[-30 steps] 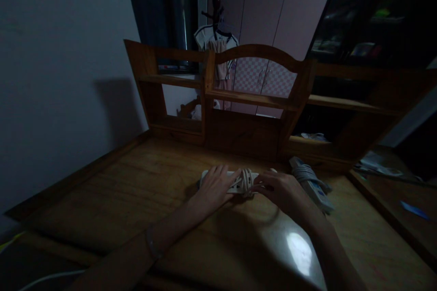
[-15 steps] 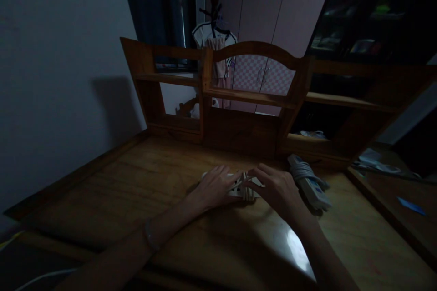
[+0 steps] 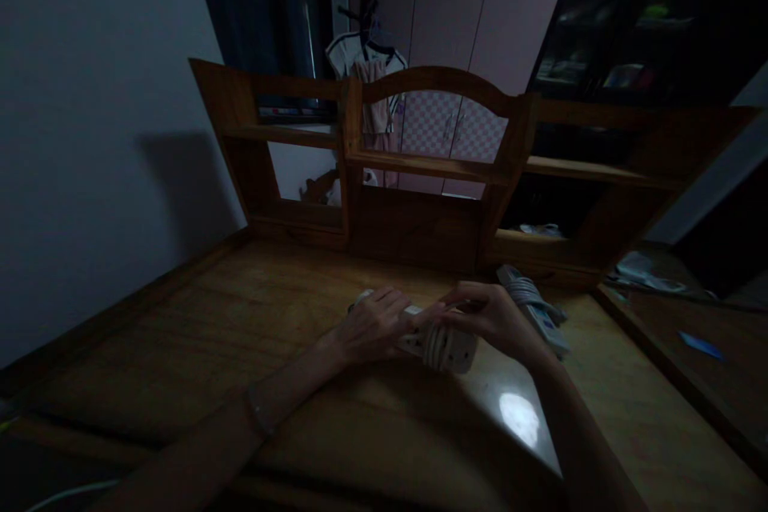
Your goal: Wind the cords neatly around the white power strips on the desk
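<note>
A white power strip (image 3: 447,346) with its cord wound round the middle lies at the centre of the wooden desk (image 3: 240,336). My left hand (image 3: 370,326) is wrapped over its left end. My right hand (image 3: 489,318) grips its right part from above, fingers curled round it. The strip looks tilted, its right end raised a little off the desk. The room is dim.
A second power strip (image 3: 534,308) with a coiled cord lies just right of my right hand. A wooden shelf unit (image 3: 420,168) stands along the desk's back edge. Papers (image 3: 648,268) lie at the far right. A wall runs along the left.
Both hands went from lying on the strip to closing round it. The strip has turned and its right end has come up and toward me.
</note>
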`<state>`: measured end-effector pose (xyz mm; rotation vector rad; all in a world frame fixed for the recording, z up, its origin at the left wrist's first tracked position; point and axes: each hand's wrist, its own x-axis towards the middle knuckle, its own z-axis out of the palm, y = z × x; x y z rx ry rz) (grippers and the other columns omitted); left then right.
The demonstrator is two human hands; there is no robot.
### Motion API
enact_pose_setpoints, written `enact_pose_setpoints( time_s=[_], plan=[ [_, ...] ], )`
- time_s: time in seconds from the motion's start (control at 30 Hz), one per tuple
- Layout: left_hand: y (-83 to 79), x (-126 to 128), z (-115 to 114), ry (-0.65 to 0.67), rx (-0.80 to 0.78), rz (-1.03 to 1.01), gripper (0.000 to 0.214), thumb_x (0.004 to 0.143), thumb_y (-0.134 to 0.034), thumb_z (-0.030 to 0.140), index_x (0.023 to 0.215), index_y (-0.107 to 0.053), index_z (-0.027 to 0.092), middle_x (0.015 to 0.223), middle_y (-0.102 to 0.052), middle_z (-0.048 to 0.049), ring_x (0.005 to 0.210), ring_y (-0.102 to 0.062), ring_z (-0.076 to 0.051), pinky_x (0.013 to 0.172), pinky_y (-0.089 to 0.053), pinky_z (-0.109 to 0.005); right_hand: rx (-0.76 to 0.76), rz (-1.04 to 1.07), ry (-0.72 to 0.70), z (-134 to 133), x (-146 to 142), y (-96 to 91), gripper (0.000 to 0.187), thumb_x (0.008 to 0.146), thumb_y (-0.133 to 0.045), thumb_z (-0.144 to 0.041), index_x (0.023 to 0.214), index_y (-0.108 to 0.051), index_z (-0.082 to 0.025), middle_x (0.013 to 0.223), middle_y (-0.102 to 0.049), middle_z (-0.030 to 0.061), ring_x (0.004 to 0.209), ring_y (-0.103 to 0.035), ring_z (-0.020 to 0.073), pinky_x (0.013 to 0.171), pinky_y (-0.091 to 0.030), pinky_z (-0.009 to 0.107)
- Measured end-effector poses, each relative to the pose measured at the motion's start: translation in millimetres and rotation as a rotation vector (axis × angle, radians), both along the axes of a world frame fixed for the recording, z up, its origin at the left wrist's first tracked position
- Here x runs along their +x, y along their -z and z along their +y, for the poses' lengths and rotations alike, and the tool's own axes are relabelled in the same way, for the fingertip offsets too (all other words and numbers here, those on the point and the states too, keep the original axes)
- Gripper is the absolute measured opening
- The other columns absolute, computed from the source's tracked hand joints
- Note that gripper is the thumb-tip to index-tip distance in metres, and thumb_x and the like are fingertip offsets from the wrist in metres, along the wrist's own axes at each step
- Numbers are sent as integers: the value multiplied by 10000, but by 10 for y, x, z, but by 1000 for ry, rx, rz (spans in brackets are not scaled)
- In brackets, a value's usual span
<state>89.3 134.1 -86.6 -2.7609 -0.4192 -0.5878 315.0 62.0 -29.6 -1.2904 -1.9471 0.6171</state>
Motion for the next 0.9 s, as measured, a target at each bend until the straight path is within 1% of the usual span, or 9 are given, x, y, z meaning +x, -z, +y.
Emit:
enact_pose_setpoints(
  time_s=[0.1, 0.23, 0.37, 0.47, 0.6, 0.67, 0.7, 0.8, 0.9],
  plan=[
    [11, -23, -3, 66, 78, -19, 652, 860, -455, 590, 1436, -290, 335, 1052, -567, -100, 955, -527, -251, 849, -411, -408, -129, 124, -57, 37, 36, 15, 256, 759, -712, -394, 842, -717, -152, 794, -698, 45, 735, -638, 164, 634, -477, 238],
    [26, -36, -34, 132, 138, -59, 584, 885, -471, 524, 1428, -304, 389, 1078, -572, -90, 966, -531, -233, 875, -415, -408, -268, 174, -154, 60, 99, 21, 255, 714, -755, -370, 817, -731, -139, 728, -699, 40, 656, -628, 140, 568, -466, 212],
    [33, -50, -67, 169, 210, -115, 538, 897, -504, 424, 1411, -350, 385, 1088, -579, -84, 969, -534, -218, 895, -422, -398, -322, 223, -238, 25, 149, -38, 214, 725, -752, -336, 829, -756, -150, 763, -722, 53, 684, -641, 144, 602, -484, 220],
    [19, -74, -94, 163, 257, -147, 528, 893, -533, 316, 1395, -380, 383, 1086, -585, -74, 977, -538, -210, 907, -424, -395, -354, 289, -251, -2, 145, -82, 191, 721, -757, -317, 831, -763, -161, 780, -732, 56, 711, -646, 151, 629, -488, 227],
    [4, -114, -118, 169, 258, -182, 544, 865, -572, 255, 1372, -415, 373, 1102, -584, -78, 988, -542, -214, 924, -417, -416, -379, 295, -257, -1, 131, -75, 209, 714, -762, -323, 846, -768, -162, 785, -725, 56, 698, -616, 141, 612, -456, 223],
    [16, -130, -118, 203, 212, -255, 544, 858, -585, 290, 1372, -418, 353, 1092, -588, -83, 986, -544, -218, 933, -407, -438, -366, 280, -225, 11, 142, -41, 246, 730, -747, -347, 882, -764, -154, 710, -688, 33, 631, -558, 115, 553, -404, 212],
    [27, -136, -116, 225, 169, -312, 551, 855, -587, 344, 1377, -413, 329, 1086, -590, -89, 986, -545, -224, 934, -403, -451, -349, 282, -201, 19, 151, -19, 264, 749, -727, -369, 889, -760, -148, 646, -646, 13, 583, -509, 98, 519, -366, 209],
    [67, -135, -113, 241, 6, -498, 672, 804, -601, 510, 1390, -391, 256, 1091, -594, -116, 984, -551, -248, 905, -416, -458, -287, 322, -133, 56, 170, 53, 351, 824, -622, -454, 810, -739, -123, 538, -497, -30, 512, -369, 74, 477, -278, 217],
    [83, -93, -108, 180, -174, -663, 795, 697, -701, 525, 1376, -400, 240, 1134, -599, -127, 991, -568, -267, 874, -442, -425, -245, 350, -85, 113, 131, 116, 430, 867, -533, -510, 776, -698, -123, 570, -461, -28, 529, -358, 82, 487, -278, 222]
  ],
)
